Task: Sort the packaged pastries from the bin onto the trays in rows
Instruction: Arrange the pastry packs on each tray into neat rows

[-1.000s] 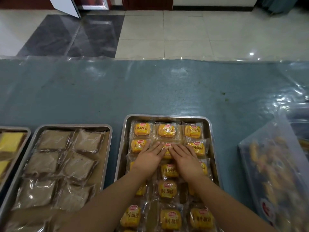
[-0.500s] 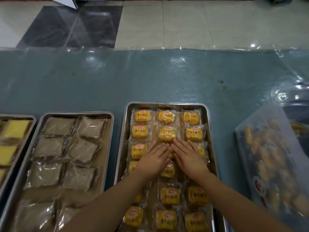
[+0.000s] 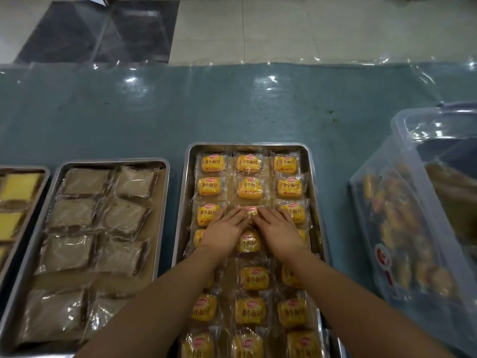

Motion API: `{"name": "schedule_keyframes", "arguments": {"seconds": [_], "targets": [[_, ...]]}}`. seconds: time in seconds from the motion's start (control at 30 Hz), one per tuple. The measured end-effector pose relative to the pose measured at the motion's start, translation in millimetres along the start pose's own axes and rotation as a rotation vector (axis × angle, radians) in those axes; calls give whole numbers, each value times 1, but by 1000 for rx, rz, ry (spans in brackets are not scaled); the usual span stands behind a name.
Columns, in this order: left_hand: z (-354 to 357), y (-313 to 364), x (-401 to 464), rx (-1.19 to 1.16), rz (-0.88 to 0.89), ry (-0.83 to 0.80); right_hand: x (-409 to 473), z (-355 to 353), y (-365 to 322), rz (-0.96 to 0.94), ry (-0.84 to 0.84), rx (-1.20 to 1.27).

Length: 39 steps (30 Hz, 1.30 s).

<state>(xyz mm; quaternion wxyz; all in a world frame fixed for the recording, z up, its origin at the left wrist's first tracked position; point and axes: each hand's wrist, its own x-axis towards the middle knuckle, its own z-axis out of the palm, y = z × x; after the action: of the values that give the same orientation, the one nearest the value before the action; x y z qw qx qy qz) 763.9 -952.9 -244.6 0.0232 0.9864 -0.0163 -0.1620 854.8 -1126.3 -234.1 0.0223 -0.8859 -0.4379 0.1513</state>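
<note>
On the blue-green counter [image 3: 258,112], a steel tray [image 3: 316,202] carries yellow wrapped pastries [image 3: 249,188] in three columns. Left hand [image 3: 222,232] and right hand [image 3: 280,231] lie flat, fingers straight, pressing the third row. Just right stands a clear plastic bin [image 3: 402,228] of pastries.

Left hand [image 3: 224,232]: bare, no glove, no ring on the fingers that show.
Right hand [image 3: 280,229]: bare, no glove, no ring on the fingers that show.
Nails: short and plain on both hands, no polish to be seen.
Wrists: bare, no watch, no band, no bracelet.
Forearms: bare from the wrists to the near edge of the view, no sleeve or cuff in sight.
Rest of the body: out of view.
</note>
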Motion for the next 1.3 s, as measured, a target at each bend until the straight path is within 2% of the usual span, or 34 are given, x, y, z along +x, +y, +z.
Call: {"name": "schedule_keyframes", "arguments": {"seconds": [0.3,0.5,0.6,0.7,0.77,1.1,1.3], "targets": [[-3,-8,6,-26,24,11,10,-1,0,45,20,10],[7,-2,-33,-195,5,191,-25,2,-6,-90,294,127],[17,10,-55,-213,48,134,-46,12,-15,-127,202,112],[23,20,-66,-150,62,79,-63,21,-23,-86,25,93],[24,23,-68,-149,42,86,-68,25,-27,-55,-10,86],[23,23,-53,-36,17,27,-55,20,-28,32,-2,25],[14,27,-65,-82,0,60,-70,16,-34,45,59,114]]}}
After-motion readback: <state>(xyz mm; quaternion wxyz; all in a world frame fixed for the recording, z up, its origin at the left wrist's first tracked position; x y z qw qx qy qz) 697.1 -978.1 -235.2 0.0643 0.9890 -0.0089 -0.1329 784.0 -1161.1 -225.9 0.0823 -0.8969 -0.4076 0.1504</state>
